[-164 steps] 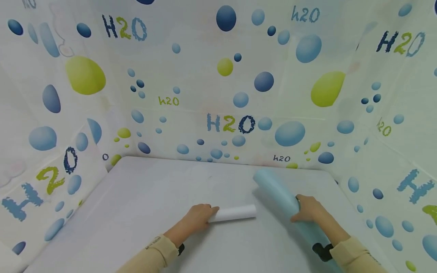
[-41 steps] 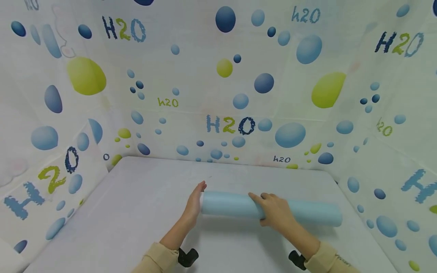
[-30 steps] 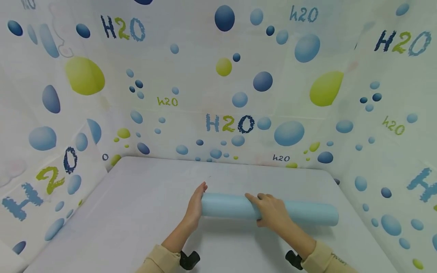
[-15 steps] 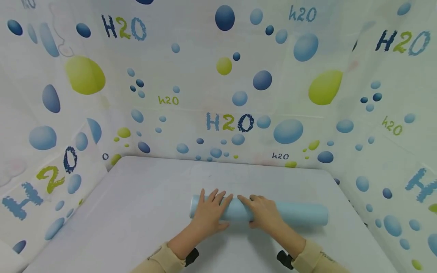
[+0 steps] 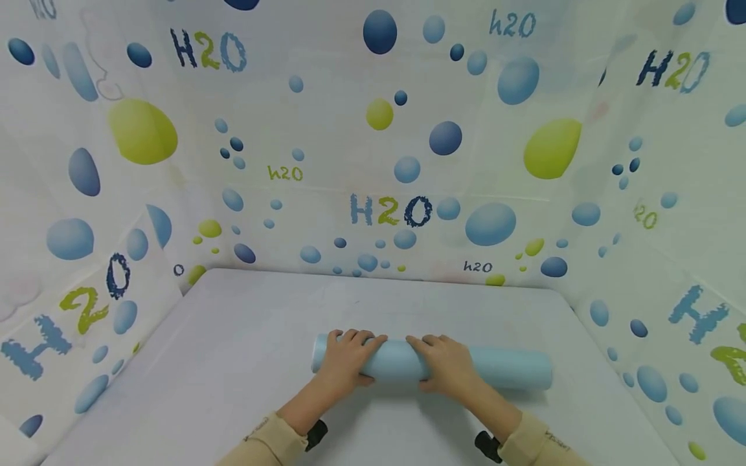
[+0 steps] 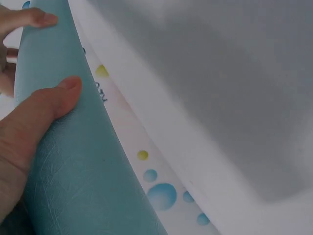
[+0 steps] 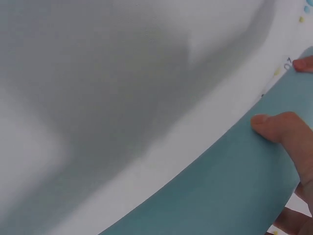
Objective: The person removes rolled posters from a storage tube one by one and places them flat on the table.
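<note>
A long light-blue roll of sheet material (image 5: 396, 361) lies crosswise before me, near the middle of the white table. Near its left end my left hand (image 5: 346, 362) grips it, fingers over the top and thumb on the near side. My right hand (image 5: 447, 366) holds it around the middle in the same way. In the left wrist view, the thumb presses on the finely creased surface of the roll (image 6: 83, 147). The right wrist view has the other thumb on the smooth blue roll (image 7: 230, 171). The white roll seen earlier is out of sight.
The white table (image 5: 233, 362) reaches back to a hanging white sheet (image 5: 326, 129) printed with blue and green drops and H2O lettering. The same printed sheet closes off the left and right sides.
Earlier my left hand held a white roll, then lay flat at the blue roll's left end. Now it grips the blue roll from above. The blue roll has turned crosswise and shifted left.
</note>
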`<action>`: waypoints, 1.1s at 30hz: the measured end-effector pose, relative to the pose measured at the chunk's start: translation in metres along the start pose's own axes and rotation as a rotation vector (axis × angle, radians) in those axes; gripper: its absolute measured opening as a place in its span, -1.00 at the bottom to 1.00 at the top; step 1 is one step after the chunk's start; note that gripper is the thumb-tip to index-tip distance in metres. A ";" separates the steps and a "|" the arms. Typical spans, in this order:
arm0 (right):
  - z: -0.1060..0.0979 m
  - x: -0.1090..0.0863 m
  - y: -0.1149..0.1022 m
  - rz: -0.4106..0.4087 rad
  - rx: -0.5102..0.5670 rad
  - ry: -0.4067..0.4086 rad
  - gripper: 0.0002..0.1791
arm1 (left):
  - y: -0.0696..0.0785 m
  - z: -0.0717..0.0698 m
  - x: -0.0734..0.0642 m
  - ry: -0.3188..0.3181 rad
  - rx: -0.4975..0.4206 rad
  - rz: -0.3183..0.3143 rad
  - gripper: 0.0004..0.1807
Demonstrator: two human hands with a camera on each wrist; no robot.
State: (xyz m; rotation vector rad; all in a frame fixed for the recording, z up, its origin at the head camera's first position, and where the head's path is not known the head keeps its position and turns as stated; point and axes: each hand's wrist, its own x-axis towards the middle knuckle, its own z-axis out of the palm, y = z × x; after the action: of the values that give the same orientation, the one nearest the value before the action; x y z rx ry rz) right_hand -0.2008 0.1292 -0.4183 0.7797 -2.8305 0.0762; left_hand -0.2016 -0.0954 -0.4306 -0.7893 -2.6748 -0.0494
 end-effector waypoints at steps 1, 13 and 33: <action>0.001 -0.002 0.004 0.011 0.014 -0.006 -0.14 | -0.003 0.000 -0.001 -0.001 -0.011 -0.005 -0.14; 0.005 -0.035 0.076 0.062 0.030 -0.021 -0.16 | -0.047 0.013 -0.018 0.039 -0.151 -0.008 -0.15; 0.014 -0.049 0.092 0.102 0.046 -0.103 -0.22 | -0.060 0.027 -0.024 -0.104 -0.257 0.017 -0.15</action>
State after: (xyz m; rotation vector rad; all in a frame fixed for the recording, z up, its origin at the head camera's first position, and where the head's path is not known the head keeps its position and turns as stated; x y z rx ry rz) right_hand -0.2093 0.2311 -0.4417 0.6659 -2.9749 0.1211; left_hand -0.2236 -0.1547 -0.4606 -0.9147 -2.7952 -0.3643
